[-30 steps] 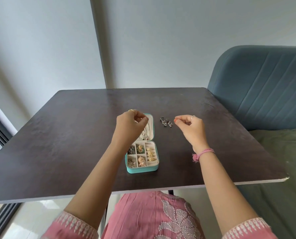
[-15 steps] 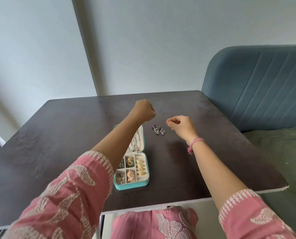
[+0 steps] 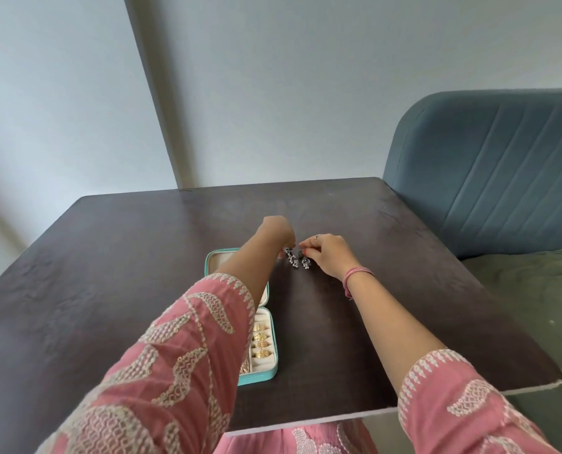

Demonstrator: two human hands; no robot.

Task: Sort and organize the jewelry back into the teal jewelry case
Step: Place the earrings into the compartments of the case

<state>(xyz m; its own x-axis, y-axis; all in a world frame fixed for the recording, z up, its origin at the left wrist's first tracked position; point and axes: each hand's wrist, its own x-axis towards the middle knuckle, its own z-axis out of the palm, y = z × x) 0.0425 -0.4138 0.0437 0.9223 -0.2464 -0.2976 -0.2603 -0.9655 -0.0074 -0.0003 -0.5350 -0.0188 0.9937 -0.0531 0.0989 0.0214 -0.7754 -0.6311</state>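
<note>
The teal jewelry case (image 3: pixel 271 355) lies open on the dark table (image 3: pixel 109 273), mostly hidden under my left forearm. Gold rings (image 3: pixel 261 342) fill its right-hand column. A pair of dark silver dangling earrings (image 3: pixel 297 259) sits just right of the case's lid. My left hand (image 3: pixel 278 231) reaches over the case and its curled fingers touch the left earring. My right hand (image 3: pixel 327 253) comes in from the right and pinches the right earring at its top.
A blue-grey upholstered chair (image 3: pixel 489 172) stands against the table's right side, with a green cushion (image 3: pixel 535 290) below it. A grey wall rises behind the table. The table's front edge (image 3: pixel 338 416) is close to my lap.
Both hands have moved forward from above the case to the earrings and closed on them. My view has tilted, so my left sleeve now covers most of the case.
</note>
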